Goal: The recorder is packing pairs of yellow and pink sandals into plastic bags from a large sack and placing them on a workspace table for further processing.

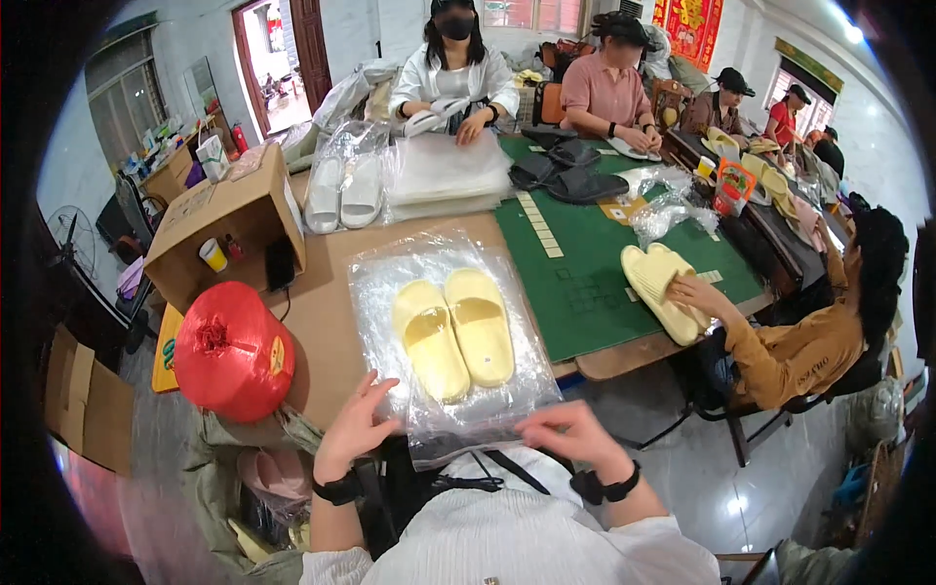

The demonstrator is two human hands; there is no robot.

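Observation:
A pair of yellow slippers (493, 354) lies side by side inside a clear plastic bag (375, 283), flat on the brown table in front of me. The open end of the bag hangs over the near table edge, towards my body. My left hand (359, 426) is at the bag's lower left side, with thumb and fingers apart and nothing in it. At the lower right corner my right hand (577, 439) has curled fingers, with thumb and forefinger pinching the bag's edge. Dark bands circle both my wrists.
A red twine roll (234, 351) and a cardboard box (219, 219) stand at left. Bagged white slippers (343, 190) and stacked clear bags (448, 175) lie ahead. Right, a green mat (575, 312) holds black slippers (575, 185); a co-worker's hand touches yellow slippers (653, 278). Others sit beyond.

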